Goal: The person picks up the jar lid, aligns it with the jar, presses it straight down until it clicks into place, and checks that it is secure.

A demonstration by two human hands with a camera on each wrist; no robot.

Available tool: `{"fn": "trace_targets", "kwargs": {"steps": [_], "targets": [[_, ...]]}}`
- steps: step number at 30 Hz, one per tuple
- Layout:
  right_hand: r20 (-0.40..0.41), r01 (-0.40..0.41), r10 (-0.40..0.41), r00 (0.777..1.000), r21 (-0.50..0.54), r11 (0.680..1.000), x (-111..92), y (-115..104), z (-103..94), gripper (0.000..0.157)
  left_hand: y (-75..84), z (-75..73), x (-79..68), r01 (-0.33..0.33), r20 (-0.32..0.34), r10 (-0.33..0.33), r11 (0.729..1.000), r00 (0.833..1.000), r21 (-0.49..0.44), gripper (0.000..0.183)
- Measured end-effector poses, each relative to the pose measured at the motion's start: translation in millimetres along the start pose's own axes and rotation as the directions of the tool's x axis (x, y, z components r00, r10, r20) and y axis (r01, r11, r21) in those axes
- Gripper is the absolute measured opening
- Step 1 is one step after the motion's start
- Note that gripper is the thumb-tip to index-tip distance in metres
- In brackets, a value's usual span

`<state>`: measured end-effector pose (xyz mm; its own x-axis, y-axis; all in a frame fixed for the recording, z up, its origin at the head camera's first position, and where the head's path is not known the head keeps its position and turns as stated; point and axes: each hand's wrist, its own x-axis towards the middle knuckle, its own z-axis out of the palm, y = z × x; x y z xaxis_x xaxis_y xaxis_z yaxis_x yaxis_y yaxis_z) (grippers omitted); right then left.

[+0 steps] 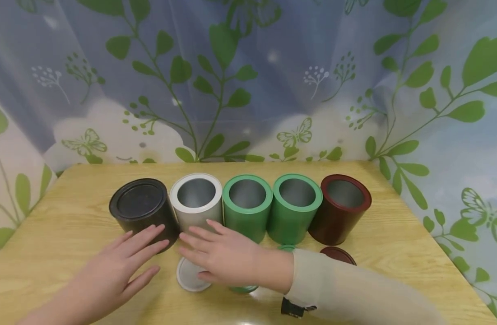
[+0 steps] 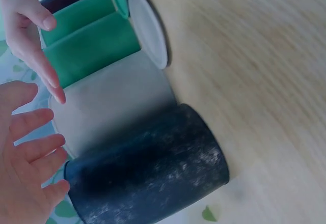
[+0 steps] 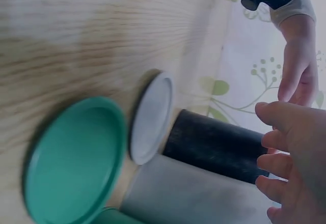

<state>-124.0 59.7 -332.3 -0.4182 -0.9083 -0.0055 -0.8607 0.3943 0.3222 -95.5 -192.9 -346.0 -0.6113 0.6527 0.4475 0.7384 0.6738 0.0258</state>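
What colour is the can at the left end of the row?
The can is black, seen best in the head view.

We record both hands as empty, backs uppermost in the head view. Our left hand [image 1: 120,273] lies to the near left of the white can [image 1: 197,216], fingers spread and loosely extended, thumb apart; its forearm slants in from the near left of that can. Our right hand [image 1: 224,255] crosses in front of the can, fingers extended leftward, thumb on the near side. We note its bare wrist and a pale sleeve [image 1: 354,286] to the can's near right.
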Motion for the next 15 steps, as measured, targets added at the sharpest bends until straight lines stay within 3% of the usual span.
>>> {"fn": "trace_targets", "kwargs": {"steps": [5, 9, 15], "targets": [[0.029, -0.013, 0.012, 1.0, 0.033, 0.999, -4, 1, 11.9, 0.058, 2.8, 6.1, -0.9, -0.023, 0.032, 0.024, 1.0, 0.999, -0.02, 0.053], [0.066, -0.021, 0.017, 0.998, 0.056, 0.998, -7, 1, 23.1, 0.056, 4.2, 15.7, -4.0, -0.029, 0.083, 0.031, 0.999, 0.996, -0.026, 0.043], [0.135, -0.035, 0.024, 0.991, 0.085, 0.996, -11, -1, 41.9, 0.057, 4.3, 31.5, -9.7, -0.032, 0.174, 0.04, 0.998, 0.984, -0.047, 0.05]]}}
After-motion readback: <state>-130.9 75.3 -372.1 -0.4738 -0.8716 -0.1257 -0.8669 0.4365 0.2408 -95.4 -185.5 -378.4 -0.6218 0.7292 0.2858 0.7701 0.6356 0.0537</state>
